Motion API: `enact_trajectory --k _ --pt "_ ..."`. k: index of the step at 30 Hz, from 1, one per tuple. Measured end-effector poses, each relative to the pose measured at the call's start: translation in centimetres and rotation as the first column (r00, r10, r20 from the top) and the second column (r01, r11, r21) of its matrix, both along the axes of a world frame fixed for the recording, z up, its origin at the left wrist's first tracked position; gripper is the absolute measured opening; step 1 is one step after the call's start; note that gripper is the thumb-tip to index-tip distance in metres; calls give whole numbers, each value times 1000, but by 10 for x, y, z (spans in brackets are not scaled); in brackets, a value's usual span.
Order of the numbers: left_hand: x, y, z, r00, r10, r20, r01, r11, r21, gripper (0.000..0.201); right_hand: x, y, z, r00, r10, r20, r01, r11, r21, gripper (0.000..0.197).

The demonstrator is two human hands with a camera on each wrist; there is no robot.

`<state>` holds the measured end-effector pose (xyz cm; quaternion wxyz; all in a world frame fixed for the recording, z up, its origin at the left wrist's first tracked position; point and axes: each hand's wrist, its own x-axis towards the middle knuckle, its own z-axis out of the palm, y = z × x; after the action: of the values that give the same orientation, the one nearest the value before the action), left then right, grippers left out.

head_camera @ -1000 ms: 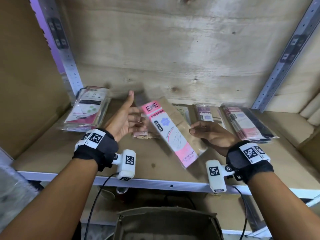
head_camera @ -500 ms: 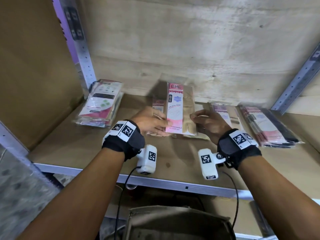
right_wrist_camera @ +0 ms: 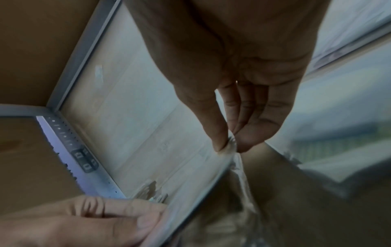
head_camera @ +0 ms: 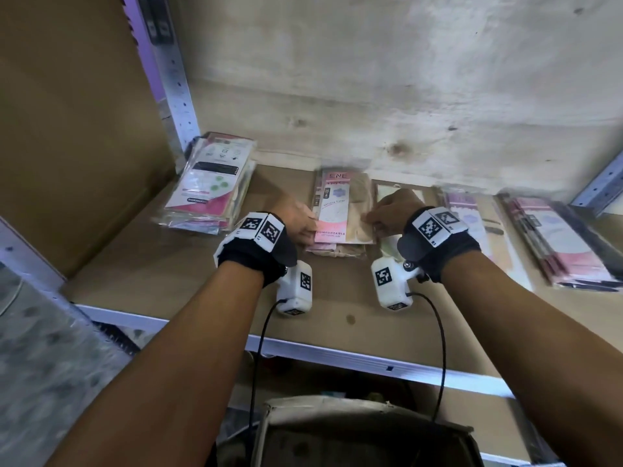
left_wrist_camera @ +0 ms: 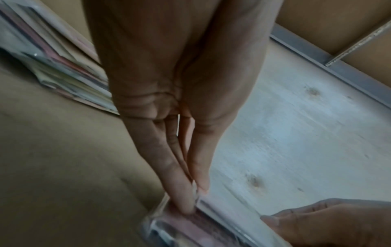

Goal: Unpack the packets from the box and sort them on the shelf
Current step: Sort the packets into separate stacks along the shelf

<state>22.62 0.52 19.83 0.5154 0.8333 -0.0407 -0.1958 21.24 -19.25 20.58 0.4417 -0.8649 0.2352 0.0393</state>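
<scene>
on the wooden shelf (head_camera: 209, 291), near the middle of its back edge, a pink and beige packet (head_camera: 340, 210) lies flat on top of a small stack of like packets, its long side running toward the plywood back wall (head_camera: 404, 96). the left hand (head_camera: 296, 220) is at the packet's near left edge; in the left wrist view its fingers (left_wrist_camera: 180, 188) are straight and close together, thumb alongside them, the tips pressing down on the packet's clear wrapper. the right hand (head_camera: 391, 210) is at the near right edge, and in the right wrist view its thumb and fingers (right_wrist_camera: 220, 133) pinch the crinkled plastic rim of the wrapper. to the left, by the perforated metal upright (head_camera: 175, 82), lies a taller stack of packets (head_camera: 212, 187) with white, green and magenta fronts, well apart from the hands. to the right of the held packet lie a pale packet (head_camera: 391, 244) partly under the right wrist, then a lilac-printed one (head_camera: 468, 214), then a slanted pile of pink and dark packets (head_camera: 556, 241) near the right-hand upright. below the shelf's front rail, between the forearms, the open top of the cardboard box (head_camera: 364, 433) shows; its inside is dark and i cannot tell what it holds.
</scene>
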Motion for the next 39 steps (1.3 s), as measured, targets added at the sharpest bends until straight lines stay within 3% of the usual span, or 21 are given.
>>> enact_trajectory --k 6,9,21,25,27,29,33,35,39 --pt "5 2 2 998 54 -39 -53 998 29 6 -2 4 -4 999 29 -27 -32 994 -106 31" --pt "5 4 1 999 51 -14 -50 995 89 17 0 9 -4 999 39 -17 -41 992 -118 34" --pt "4 9 -4 998 54 31 -57 994 98 22 -4 15 -1 999 26 -38 -32 986 -166 37" --pt "7 18 2 990 75 118 -86 992 90 25 -5 17 6 998 34 -51 -46 964 -262 48" --pt "13 32 10 980 104 168 -109 994 21 27 -5 21 11 999 46 25 -34 934 -356 46" --pt "19 53 23 922 232 309 -231 972 -41 19 -2 29 17 988 84 128 -25 911 -411 38" --pt "26 106 37 741 380 554 -467 884 17 17 13 63 23 958 184 221 -120 954 -275 10" --pt "29 130 35 741 425 520 -508 861 20 19 22 89 23 953 213 214 -185 973 -141 2" --pt "33 162 30 802 405 438 -504 853 134 24 41 140 19 955 221 196 -248 961 125 4"
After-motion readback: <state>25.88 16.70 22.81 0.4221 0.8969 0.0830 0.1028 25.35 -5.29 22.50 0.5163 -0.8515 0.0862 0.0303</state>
